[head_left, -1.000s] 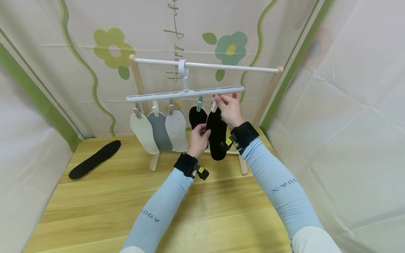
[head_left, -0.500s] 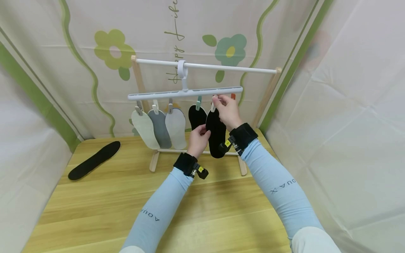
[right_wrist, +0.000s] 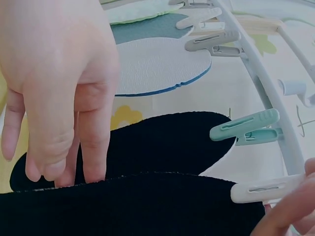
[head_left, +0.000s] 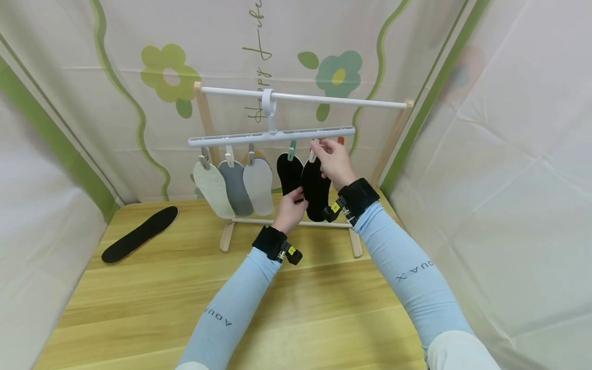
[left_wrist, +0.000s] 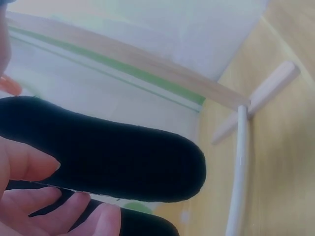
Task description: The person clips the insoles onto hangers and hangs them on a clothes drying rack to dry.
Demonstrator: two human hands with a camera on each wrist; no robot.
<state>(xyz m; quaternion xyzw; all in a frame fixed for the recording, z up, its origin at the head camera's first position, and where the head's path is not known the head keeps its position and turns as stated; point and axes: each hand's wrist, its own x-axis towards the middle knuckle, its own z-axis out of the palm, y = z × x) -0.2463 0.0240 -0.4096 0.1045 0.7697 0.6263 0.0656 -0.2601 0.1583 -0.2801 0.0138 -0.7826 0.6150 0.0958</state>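
At the right part of a hanger (head_left: 273,136), my right hand (head_left: 336,163) pinches a white clip (head_left: 313,151). This clip (right_wrist: 263,189) sits on the top end of a black insole (head_left: 316,190), which hangs down. Beside that insole's left edge is my left hand (head_left: 290,211), its thumb and fingers parted. In the left wrist view the thumb (left_wrist: 37,164) lies over the black insole's edge, with a gap to the fingers below. A second black insole (head_left: 289,169) hangs from a teal clip (head_left: 292,150), partly behind my left hand.
Left on the hanger hang a cream insole (head_left: 213,190), a grey one (head_left: 237,187) and a white one (head_left: 259,185), each clipped. Another black insole (head_left: 140,235) lies on the wooden table (head_left: 185,293). A rack (head_left: 342,99) carries the hanger. An orange-red clip (head_left: 340,140) is behind my right hand.
My left hand has let go of the black insole's edge and moved slightly down, its fingers parting. The insole hangs a little higher. My right hand keeps its pinch on the white clip.
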